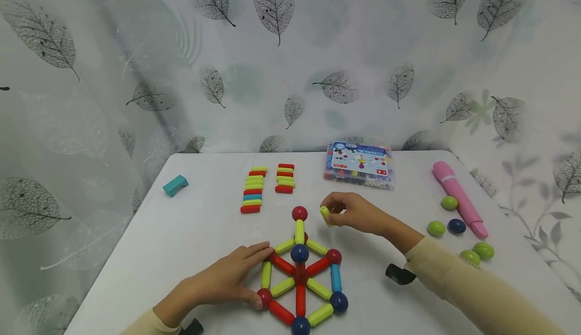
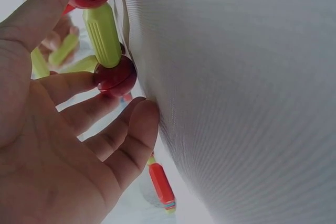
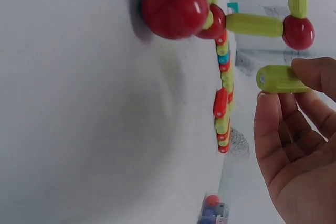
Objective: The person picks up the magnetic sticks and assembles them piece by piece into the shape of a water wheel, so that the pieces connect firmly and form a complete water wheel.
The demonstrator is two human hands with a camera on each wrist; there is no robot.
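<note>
In the head view my right hand (image 1: 354, 211) pinches a yellow-green magnetic rod (image 1: 325, 215) between thumb and fingers, above the table. The right wrist view shows this rod (image 3: 281, 78) with one flat end free. Left of it stands a wheel-shaped magnetic rod-and-ball structure (image 1: 300, 302) of red, blue and yellow-green pieces. A raised part carries a red ball (image 1: 299, 213) at its top. My left hand (image 1: 227, 277), fingers spread, touches the structure's left side: the thumb is at one red ball (image 1: 265, 297), the fingertips at another red ball (image 2: 115, 75).
Two columns of rods (image 1: 252, 193) (image 1: 285, 179) lie beyond the structure. A plastic case (image 1: 358, 165) lies at the back. To the right are a pink cylinder-like object (image 1: 458, 199), green balls (image 1: 436, 228) and a blue ball (image 1: 456, 226). A teal block (image 1: 175, 185) lies far left.
</note>
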